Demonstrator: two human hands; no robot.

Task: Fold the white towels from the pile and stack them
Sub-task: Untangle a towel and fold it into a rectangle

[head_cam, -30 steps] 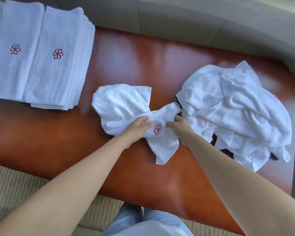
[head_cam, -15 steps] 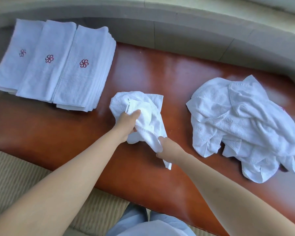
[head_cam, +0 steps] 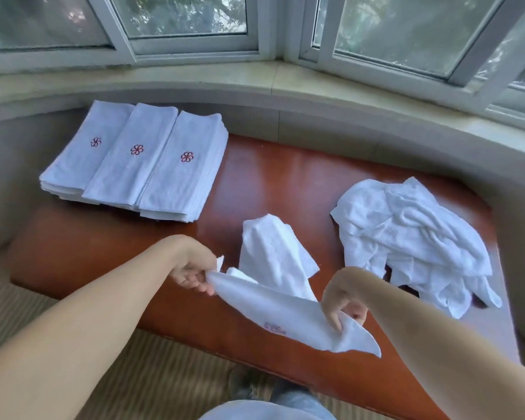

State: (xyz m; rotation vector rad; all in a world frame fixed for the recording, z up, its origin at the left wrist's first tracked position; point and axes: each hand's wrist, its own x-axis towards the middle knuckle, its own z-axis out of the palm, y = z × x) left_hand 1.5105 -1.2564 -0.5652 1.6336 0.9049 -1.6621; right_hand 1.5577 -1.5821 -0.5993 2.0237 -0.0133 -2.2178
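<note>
**Both hands pinch one white towel above a wooden table**

A reddish-brown wooden table (head_cam: 270,177) fills the middle of the view, set against a curved window sill (head_cam: 255,83) beneath white-framed windows (head_cam: 191,22). Striped carpet (head_cam: 152,374) lies below its near edge. At the table's far left stand three adjoining stacks of folded towels (head_cam: 140,162), each topped with a red flower emblem. On the right side lies the crumpled pile of unfolded towels (head_cam: 412,237), well apart from the stacks. Between them, near the front edge, a single white towel (head_cam: 273,286) is stretched out, its far part draped on the wood. The left hand (head_cam: 194,268) grips one corner, fingers curled around the cloth. The right hand (head_cam: 343,301) pinches the opposite end between thumb and fingers, a loose corner hanging past it.
</note>
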